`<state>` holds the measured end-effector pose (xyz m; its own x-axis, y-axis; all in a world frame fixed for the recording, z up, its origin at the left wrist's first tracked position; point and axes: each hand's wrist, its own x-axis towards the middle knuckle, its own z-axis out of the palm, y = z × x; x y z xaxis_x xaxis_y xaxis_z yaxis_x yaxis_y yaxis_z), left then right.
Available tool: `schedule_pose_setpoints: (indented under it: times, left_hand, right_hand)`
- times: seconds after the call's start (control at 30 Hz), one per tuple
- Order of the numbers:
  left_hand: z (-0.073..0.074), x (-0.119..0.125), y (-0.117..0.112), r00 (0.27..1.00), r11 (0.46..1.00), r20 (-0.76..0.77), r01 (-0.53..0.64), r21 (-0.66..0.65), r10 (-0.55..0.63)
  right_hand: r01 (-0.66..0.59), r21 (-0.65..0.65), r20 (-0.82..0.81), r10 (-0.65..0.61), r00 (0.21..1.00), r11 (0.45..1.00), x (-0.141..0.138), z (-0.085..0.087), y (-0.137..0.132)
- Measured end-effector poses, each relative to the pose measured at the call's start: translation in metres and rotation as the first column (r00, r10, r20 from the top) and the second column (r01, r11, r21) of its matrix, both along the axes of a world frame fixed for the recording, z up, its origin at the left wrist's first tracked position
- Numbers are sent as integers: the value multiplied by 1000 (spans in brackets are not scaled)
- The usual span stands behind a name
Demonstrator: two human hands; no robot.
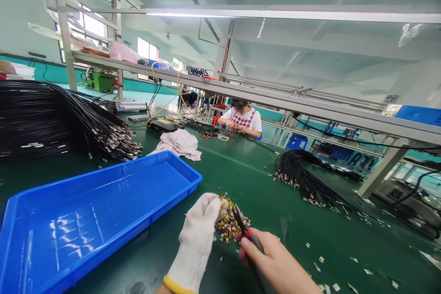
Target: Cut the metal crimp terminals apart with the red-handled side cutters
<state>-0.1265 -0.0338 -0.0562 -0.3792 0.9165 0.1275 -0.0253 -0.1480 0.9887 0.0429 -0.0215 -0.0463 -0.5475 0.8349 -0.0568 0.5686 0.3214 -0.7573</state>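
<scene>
Head view, and it's all happening at the pile of small bits [226, 228], gold, white and dark, heaped on the green table [296, 257] just beyond the hands. Right hand [263, 250], bare, is clamped around the handles of the pliers [254, 240], dark with a flash of red, their nose pointing away over the pile's right side. Left hand [200, 220], in a white glove, has its fingers bent in at the pile's left edge; whether they pinch a piece, I can't tell. Just left of the glove lies the blue tray [120, 193].

Those pliers look stiff and solid, light enough for one hand, and the handles are the place to hold, well back from the nose. The bits look tiny, hard and nearly weightless, likely to skid or scatter at a knock; pinch them one by one at the edges. Thick glove fabric probably dulls the feel, too. Loose scraps [321, 259] dot the table to the right.
</scene>
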Motion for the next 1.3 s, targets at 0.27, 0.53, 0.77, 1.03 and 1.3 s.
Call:
schedule_pose_setpoints:
  times: [0.27, 0.53, 0.77, 1.03, 1.3]
  left_hand:
    - [-6, 6, -1, 995, 997, -57, 78, 26, -76]
    - [-7, 8, -2, 981, 996, -170, 89, -1, -87]
    - [-6, 11, -5, 982, 990, -131, 140, 27, -135]
    - [-1, 12, -5, 977, 992, -171, 122, -24, -124]
    - [5, 13, -8, 979, 992, -159, 121, -32, -125]
  right_hand:
    - [39, 116, 5, -40, 999, 992, 0, 7, -6]
    - [40, 131, -12, -39, 999, 991, -3, 5, -8]
    - [33, 154, 39, -40, 998, 988, -4, 5, -10]
    - [45, 193, 97, -65, 993, 980, -6, 2, -8]
    - [64, 227, 134, -97, 986, 972, -6, -5, -5]
